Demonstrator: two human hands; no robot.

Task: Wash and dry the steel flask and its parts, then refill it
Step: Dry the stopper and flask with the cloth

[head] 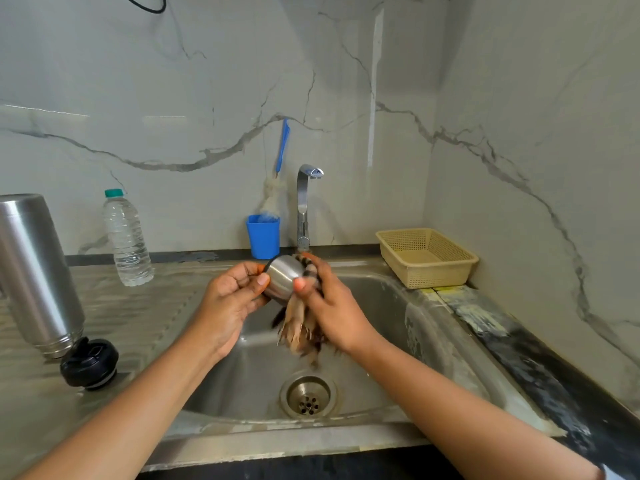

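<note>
Over the sink, my left hand [231,295] grips a small steel cup lid [284,278] by its rim end. My right hand [328,306] presses a brown striped cloth [300,329] against the cup's other end; the cloth's fringe hangs down into the basin. The steel flask body [34,268] stands upside down on the drainboard at the far left. Its black stopper cap [89,362] lies beside it, nearer to me. A clear plastic water bottle [126,237] with a green cap stands behind, to the right of the flask.
The steel sink basin [377,344] has a drain [308,396] below my hands and a chrome tap [304,206] behind, with no water running. A blue cup [263,236] holds a blue-handled brush [280,168]. A beige plastic basket [427,256] sits at the back right.
</note>
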